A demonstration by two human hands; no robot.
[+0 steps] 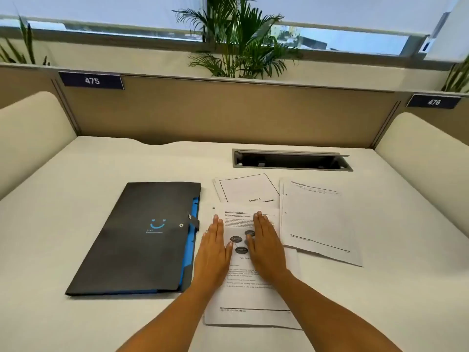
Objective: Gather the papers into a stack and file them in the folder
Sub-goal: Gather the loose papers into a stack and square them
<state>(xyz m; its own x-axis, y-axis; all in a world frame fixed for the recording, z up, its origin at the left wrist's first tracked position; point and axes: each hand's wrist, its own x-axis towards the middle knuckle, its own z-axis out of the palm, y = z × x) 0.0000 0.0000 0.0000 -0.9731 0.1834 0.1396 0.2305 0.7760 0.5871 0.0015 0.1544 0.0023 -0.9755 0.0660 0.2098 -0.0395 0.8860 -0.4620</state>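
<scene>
A black folder (142, 240) with blue inner dividers and a snap strap lies shut on the left of the desk. To its right lie white printed papers: a near sheet with text and dark ovals (250, 295), a framed chapter page (246, 190) behind it, and a mostly blank sheet (319, 219) on the right, with more sheets under it. My left hand (213, 250) and my right hand (266, 245) rest flat, palms down, on the near sheet with fingers straight and together. Neither hand grips anything.
The white desk (76, 186) has padded side walls and a beige back partition. An open cable tray slot (291, 161) sits behind the papers. Number plates 475 and 476 hang on the partition, and a green plant (238, 39) stands behind it.
</scene>
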